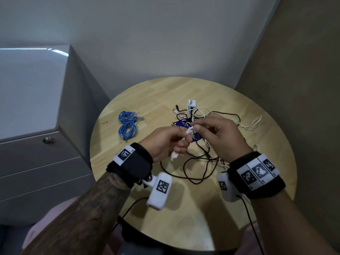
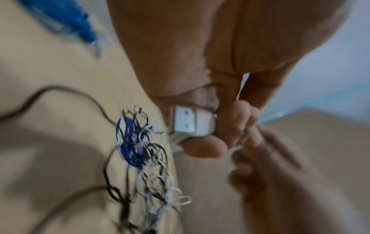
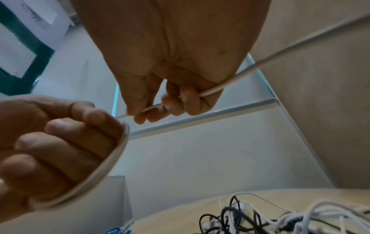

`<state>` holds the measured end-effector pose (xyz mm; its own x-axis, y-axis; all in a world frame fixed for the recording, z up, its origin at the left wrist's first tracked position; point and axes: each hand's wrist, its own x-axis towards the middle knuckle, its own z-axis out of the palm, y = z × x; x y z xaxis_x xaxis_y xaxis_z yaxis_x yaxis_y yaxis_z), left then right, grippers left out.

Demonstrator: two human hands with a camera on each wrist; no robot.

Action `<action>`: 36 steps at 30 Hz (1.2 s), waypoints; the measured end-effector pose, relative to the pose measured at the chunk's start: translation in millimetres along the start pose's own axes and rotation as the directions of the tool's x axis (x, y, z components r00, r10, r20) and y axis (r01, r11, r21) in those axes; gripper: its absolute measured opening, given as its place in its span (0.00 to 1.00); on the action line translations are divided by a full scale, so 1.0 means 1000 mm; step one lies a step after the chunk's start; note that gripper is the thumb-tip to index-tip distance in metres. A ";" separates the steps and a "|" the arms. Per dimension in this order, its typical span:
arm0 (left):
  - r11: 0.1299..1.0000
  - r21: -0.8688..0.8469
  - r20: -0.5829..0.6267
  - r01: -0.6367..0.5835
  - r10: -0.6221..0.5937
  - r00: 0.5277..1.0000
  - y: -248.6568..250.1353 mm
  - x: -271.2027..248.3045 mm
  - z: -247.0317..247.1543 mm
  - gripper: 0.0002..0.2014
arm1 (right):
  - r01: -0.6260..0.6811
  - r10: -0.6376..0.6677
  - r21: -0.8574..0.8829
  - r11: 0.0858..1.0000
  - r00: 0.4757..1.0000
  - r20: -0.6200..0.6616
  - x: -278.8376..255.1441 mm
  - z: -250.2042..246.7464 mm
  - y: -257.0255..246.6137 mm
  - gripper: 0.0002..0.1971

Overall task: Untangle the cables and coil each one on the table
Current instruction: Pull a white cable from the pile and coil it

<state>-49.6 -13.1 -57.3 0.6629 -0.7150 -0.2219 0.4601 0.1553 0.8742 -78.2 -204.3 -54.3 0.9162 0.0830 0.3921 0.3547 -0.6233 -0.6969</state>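
Observation:
Both hands are raised over a round wooden table (image 1: 147, 100). My left hand (image 1: 171, 142) grips a white cable (image 1: 189, 132) wound round its fingers; the cable's white USB plug (image 2: 190, 121) sticks out below the fist (image 1: 173, 157). My right hand (image 1: 217, 133) pinches the same white cable (image 3: 216, 88) between thumb and fingers, close to the left hand (image 3: 60, 142). Under the hands lies a tangle of black and white cables (image 1: 207, 115), with a black loop (image 1: 198, 173) trailing toward me. Two blue cables (image 1: 127, 126) lie coiled at the table's left.
A white adapter box (image 1: 192, 103) sits at the far side of the tangle. A round blue disc (image 2: 128, 142) lies under the cables. A grey cabinet (image 1: 36, 107) stands left of the table, and walls close in behind and to the right.

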 end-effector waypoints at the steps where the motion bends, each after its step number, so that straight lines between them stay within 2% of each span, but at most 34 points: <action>1: 0.993 -0.118 0.039 -0.005 0.010 0.999 0.002 -0.003 -0.002 0.07 | -0.024 0.023 0.038 0.999 1.000 0.005 -0.001 0.004 0.000 0.08; 3: 0.918 -0.396 0.080 -0.030 0.067 0.995 0.006 -0.008 -0.009 0.07 | -0.095 0.091 0.065 0.993 0.993 0.070 -0.006 0.015 0.001 0.11; 4: 0.856 -0.512 0.049 -0.072 0.112 0.993 0.009 -0.009 -0.012 0.08 | -0.128 0.121 0.045 0.991 0.984 0.130 -0.009 0.022 0.002 0.12; 6: 0.735 -0.629 -0.139 -0.256 0.218 0.966 0.016 -0.009 -0.022 0.09 | -0.164 0.156 0.008 0.986 0.953 0.258 -0.017 0.040 0.002 0.11; 8: 0.679 -0.577 -0.368 -0.454 0.279 0.887 0.023 -0.007 -0.036 0.11 | -0.170 0.151 0.028 0.985 0.929 0.338 -0.025 0.054 -0.005 0.11; 10: 0.731 -0.399 -0.508 -0.553 0.326 0.797 0.024 -0.006 -0.049 0.11 | -0.132 0.103 0.052 0.990 0.923 0.372 -0.029 0.060 -0.013 0.10; 12: 0.795 -0.190 -0.582 -0.576 0.381 0.719 0.021 -0.004 -0.059 0.10 | -0.073 0.063 0.015 0.997 0.927 0.370 -0.029 0.057 -0.020 0.08; 14: 0.831 -0.054 -0.609 -0.554 0.412 0.678 0.017 -0.002 -0.064 0.10 | -0.048 0.055 -0.031 0.998 0.951 0.304 -0.026 0.046 -0.023 0.09; 15: 0.851 0.003 -0.605 -0.526 0.420 0.676 0.015 -0.002 -0.064 0.09 | -0.050 0.058 -0.036 0.998 0.965 0.255 -0.025 0.040 -0.024 0.10; 17: 0.896 0.144 -0.565 -0.421 0.424 0.708 0.014 -0.003 -0.059 0.09 | -0.051 0.049 0.012 0.999 0.989 0.143 -0.020 0.025 -0.027 0.07; 18: 0.911 0.224 -0.525 -0.347 0.412 0.744 0.012 -0.003 -0.053 0.10 | -0.035 0.032 0.036 0.999 0.997 0.074 -0.016 0.018 -0.028 0.06; 21: 0.909 0.391 -0.293 -0.142 0.270 0.917 0.000 -0.002 -0.027 0.15 | 0.043 -0.044 -0.014 0.999 0.990 -0.136 -0.003 0.001 -0.022 0.06; 22: 0.914 0.391 -0.203 -0.112 0.204 0.958 -0.004 -0.002 -0.018 0.17 | 0.042 -0.047 -0.035 0.999 0.983 -0.176 0.000 -0.002 -0.017 0.06; 24: 0.960 0.265 -0.089 -0.088 0.115 0.989 -0.007 -0.001 -0.004 0.16 | 0.004 -0.011 -0.030 1.000 0.978 -0.208 0.001 -0.002 -0.004 0.06; 26: 0.995 0.064 -0.071 -0.072 0.077 0.995 -0.002 -0.002 -0.003 0.15 | -0.079 0.085 0.048 0.996 0.987 -0.139 -0.001 0.002 0.005 0.07; 28: 0.966 -0.236 -0.023 -0.104 0.102 0.995 0.008 -0.005 -0.012 0.13 | -0.195 0.191 0.125 0.973 0.981 0.043 -0.005 0.009 0.006 0.09; 30: 0.803 -0.568 -0.042 -0.178 0.188 0.981 0.018 -0.009 -0.027 0.12 | -0.275 0.250 0.093 0.957 0.943 0.220 -0.010 0.018 0.006 0.11; 31: 0.705 -0.667 -0.115 -0.242 0.223 0.968 0.022 -0.011 -0.036 0.12 | -0.297 0.265 0.071 0.952 0.918 0.295 -0.013 0.023 0.005 0.12; 33: 0.575 -0.712 -0.308 -0.403 0.260 0.915 0.029 -0.013 -0.055 0.12 | -0.336 0.283 0.061 0.940 0.867 0.411 -0.018 0.030 0.001 0.12; 34: 0.554 -0.689 -0.383 -0.468 0.271 0.883 0.031 -0.015 -0.062 0.12 | -0.364 0.291 0.080 0.928 0.843 0.453 -0.019 0.032 -0.002 0.12; 36: 0.570 -0.623 -0.464 -0.535 0.281 0.840 0.032 -0.015 -0.072 0.11 | -0.401 0.286 0.139 0.905 0.818 0.499 -0.019 0.036 -0.010 0.12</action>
<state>-1.7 51.8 -57.3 0.9604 -0.2403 -0.1412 0.2754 0.8961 0.3480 -93.1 -171.7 -76.0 0.9439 0.2780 -0.1781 -0.0203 -0.4895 -0.8718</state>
